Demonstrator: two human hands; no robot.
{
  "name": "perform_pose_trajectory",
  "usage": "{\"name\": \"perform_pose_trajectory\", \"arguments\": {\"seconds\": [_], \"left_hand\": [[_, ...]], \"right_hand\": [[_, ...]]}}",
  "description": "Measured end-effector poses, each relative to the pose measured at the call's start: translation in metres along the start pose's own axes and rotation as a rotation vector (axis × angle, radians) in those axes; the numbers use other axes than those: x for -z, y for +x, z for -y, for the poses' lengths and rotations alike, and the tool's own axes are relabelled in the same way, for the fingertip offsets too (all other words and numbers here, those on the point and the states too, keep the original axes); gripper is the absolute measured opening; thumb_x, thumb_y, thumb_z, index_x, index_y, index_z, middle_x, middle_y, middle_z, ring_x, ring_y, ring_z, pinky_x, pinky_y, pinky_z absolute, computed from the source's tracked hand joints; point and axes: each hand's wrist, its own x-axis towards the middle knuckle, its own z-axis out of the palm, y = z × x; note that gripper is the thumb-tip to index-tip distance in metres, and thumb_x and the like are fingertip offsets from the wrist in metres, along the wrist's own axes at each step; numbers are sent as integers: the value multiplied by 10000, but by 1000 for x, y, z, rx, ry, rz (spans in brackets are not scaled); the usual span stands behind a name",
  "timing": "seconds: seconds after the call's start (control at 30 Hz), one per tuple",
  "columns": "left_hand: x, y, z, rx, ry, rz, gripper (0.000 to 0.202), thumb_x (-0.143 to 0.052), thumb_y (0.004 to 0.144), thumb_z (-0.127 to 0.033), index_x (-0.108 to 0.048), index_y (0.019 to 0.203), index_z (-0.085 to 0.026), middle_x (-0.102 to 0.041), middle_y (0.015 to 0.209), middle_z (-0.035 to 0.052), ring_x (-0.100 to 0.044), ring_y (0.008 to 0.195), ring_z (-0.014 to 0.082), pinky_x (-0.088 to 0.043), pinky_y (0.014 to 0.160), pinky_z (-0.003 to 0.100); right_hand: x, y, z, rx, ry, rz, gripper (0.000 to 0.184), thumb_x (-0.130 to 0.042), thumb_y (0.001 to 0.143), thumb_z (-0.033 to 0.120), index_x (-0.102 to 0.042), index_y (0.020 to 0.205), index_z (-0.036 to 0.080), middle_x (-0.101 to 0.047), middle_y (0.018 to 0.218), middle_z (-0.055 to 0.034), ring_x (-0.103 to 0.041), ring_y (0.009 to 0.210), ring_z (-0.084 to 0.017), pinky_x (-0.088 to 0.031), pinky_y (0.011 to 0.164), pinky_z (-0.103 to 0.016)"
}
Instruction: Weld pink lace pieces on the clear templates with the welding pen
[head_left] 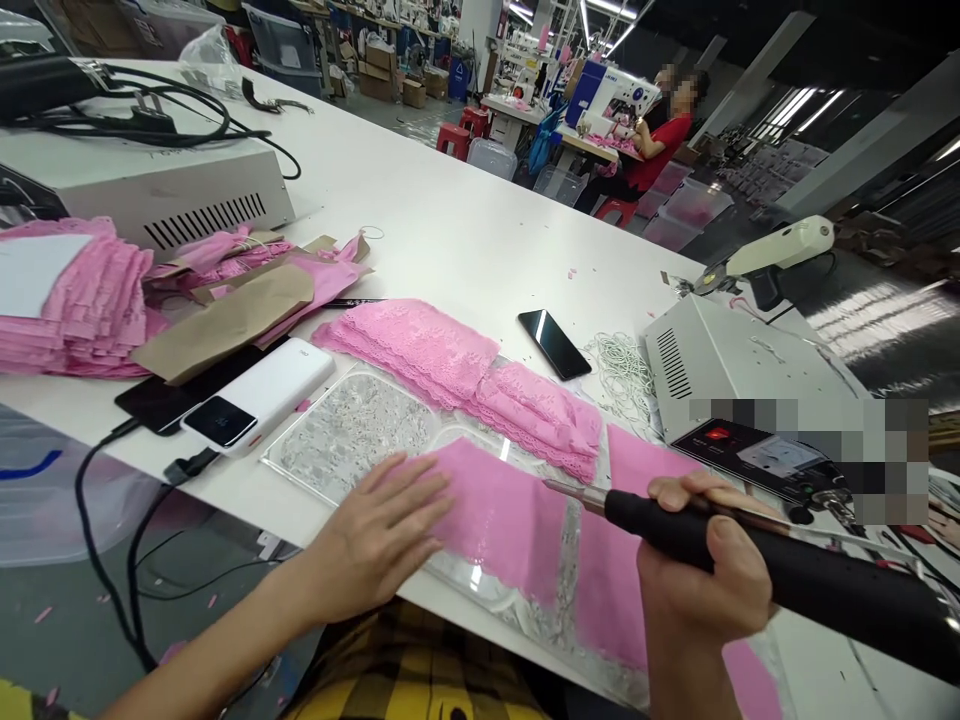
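Note:
My left hand (390, 535) lies flat, fingers stretched out, on the left edge of a smooth pink fabric piece (510, 520). The fabric rests on a clear template with a speckled surface (352, 425). My right hand (709, 560) is wrapped round a thick black-handled tool (667, 525) with a narrow metal tip (574, 492). The tip points left above the fabric's right part; whether it touches cannot be made out. A thin strip shows under my right thumb, its kind unclear. Another pink piece (611, 600) lies below the tool. Folded pink lace (442, 350) lies beyond.
A phone (555, 343), tangled pale string (622, 370) and a grey control box (742, 350) stand ahead and right. On the left are a white power bank (262, 395), cables, a pink lace stack (75, 300) and a vented box (202, 195). A person sits at a distant sewing machine (611, 100).

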Motion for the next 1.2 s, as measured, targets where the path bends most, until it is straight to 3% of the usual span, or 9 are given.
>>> {"name": "perform_pose_trajectory", "arguments": {"seconds": [0.2, 0.93, 1.2], "left_hand": [[6, -18, 17, 44, 78, 54, 395, -515, 960, -219, -512, 1350, -153, -567, 1379, 74, -359, 1412, 246, -230, 1197, 455], [3, -23, 16, 79, 35, 55, 369, -495, 975, -240, -528, 1334, -162, -602, 1337, 83, -403, 1387, 247, -273, 1183, 481], [4, -26, 15, 84, 58, 15, 353, -513, 963, -219, -542, 1308, -150, -611, 1326, 72, -394, 1391, 254, -256, 1190, 485]], "right_hand": [[-12, -3, -6, -5, -9, 43, 114, -529, 653, 206, -574, 753, 174, -582, 749, -8, -514, 563, -129, -446, 593, -342], [-18, -5, -10, -13, -34, 91, 75, -542, 647, 189, -564, 716, 174, -600, 733, -4, -522, 553, -131, -445, 581, -339], [-41, -9, -8, -55, 22, 111, 107, -557, 661, 217, -574, 760, 180, -585, 755, 5, -516, 565, -122, -448, 594, -337]]}}
